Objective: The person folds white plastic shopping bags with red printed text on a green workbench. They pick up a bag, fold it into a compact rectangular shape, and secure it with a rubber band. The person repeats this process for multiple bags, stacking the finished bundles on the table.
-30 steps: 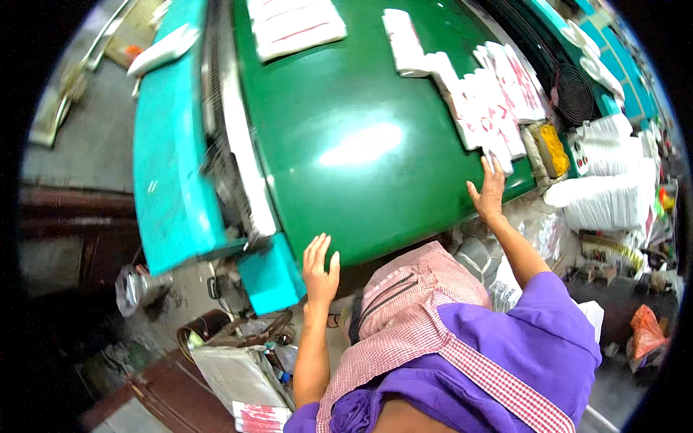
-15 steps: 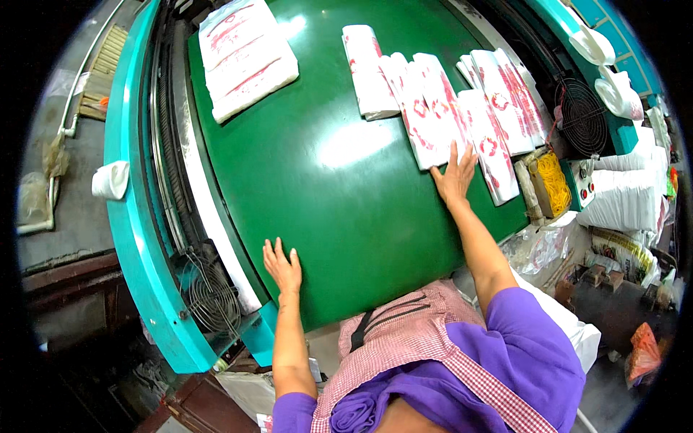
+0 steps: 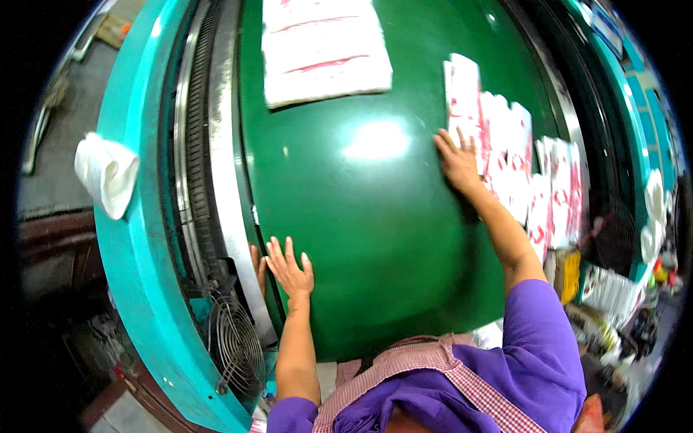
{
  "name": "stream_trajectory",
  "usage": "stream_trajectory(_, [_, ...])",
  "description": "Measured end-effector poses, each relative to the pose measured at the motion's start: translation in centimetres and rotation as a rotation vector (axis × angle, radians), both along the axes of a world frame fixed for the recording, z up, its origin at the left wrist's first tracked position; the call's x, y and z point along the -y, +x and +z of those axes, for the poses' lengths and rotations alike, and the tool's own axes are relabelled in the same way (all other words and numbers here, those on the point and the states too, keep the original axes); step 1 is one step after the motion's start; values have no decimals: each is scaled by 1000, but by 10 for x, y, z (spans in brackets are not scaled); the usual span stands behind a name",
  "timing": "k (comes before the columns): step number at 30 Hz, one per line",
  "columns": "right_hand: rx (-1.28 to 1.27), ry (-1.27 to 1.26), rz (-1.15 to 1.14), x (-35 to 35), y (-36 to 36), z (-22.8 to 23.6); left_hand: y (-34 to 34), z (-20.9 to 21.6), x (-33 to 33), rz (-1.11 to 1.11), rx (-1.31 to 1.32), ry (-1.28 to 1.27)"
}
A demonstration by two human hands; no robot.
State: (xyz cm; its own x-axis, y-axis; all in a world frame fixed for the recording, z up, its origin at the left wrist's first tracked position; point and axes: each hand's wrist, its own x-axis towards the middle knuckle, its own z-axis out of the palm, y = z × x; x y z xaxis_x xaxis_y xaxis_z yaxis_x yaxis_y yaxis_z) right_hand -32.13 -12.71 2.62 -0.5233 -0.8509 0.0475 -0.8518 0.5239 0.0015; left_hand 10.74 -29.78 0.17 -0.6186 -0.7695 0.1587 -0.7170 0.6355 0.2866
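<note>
My left hand [image 3: 291,270] lies with fingers stretched on or just over the green work surface [image 3: 346,231], close to its left metal edge. It holds nothing. My right hand [image 3: 458,162] has its fingers spread at the lower end of the leftmost folded bundle of white plastic bags [image 3: 462,83], which bears red print. Fingertips appear to touch that bundle; the exact contact is blurred. Beside it, further folded bag bundles [image 3: 518,137] lie side by side toward the right. A wider flat stack of white bags [image 3: 325,54] with red print lies at the far left of the surface.
A turquoise machine frame [image 3: 126,274] runs along the left, with a white roll of plastic [image 3: 108,173] on it and a round wire guard [image 3: 238,346] near its front. To the right stand a yellow box [image 3: 569,274] and white packs [image 3: 610,292].
My right hand has moved from the middle bundles to the leftmost one. My left hand stays spread near the left edge. The whole view has turned and shifted.
</note>
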Motion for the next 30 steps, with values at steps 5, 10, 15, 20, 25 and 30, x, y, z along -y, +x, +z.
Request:
stream_trajectory(5, [-165,-127,4,61,-54,-3,4,-3,1,35,-5,37])
stream_trajectory(10, [-121,-134,443,228,8,41,2,4,2,70,6,104])
stream_trajectory(15, [-76,36,167,335,-20,9,4,2,2,55,-61,116])
stream_trajectory(20, [-94,-59,262,330,-32,8,6,0,1,53,-70,83])
stream_trajectory(25, [70,64,329,215,14,21,5,1,-1,61,-65,60])
stream_trajectory(30, [425,263,403,101,115,50,5,4,-1,49,-95,32])
